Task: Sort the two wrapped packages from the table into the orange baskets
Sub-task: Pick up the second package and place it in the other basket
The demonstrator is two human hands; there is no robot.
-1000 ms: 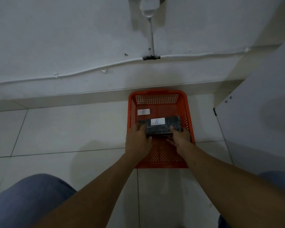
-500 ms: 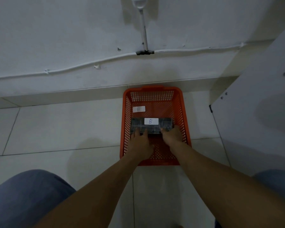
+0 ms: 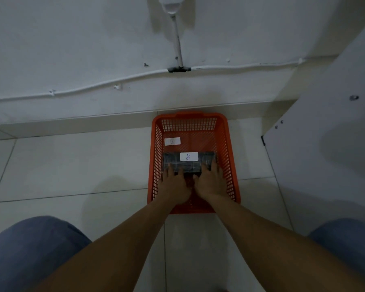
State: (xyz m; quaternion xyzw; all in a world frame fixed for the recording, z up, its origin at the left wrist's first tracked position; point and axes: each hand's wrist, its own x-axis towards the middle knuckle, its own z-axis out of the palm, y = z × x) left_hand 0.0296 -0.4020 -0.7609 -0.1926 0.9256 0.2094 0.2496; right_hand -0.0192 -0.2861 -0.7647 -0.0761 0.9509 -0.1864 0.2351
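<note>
You have lowered the wrapped package [image 3: 189, 164], marked B, from above the rim down onto the floor of the orange basket [image 3: 230, 165], whose own label [image 3: 172, 141] also reads B, so this sort looks nearly done. Your left hand [image 3: 173, 184] and right hand [image 3: 210, 181] grip its near edge, fingers curled over the top.

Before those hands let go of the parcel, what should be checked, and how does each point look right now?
1. Wrapped package inside the orange basket: ok.
2. Its B label matches the basket's B label: ok.
3. Package resting on the basket floor: cannot tell.
4. Left hand and right hand both on its near edge: ok.
5. Second package in sight: not ok.
</note>
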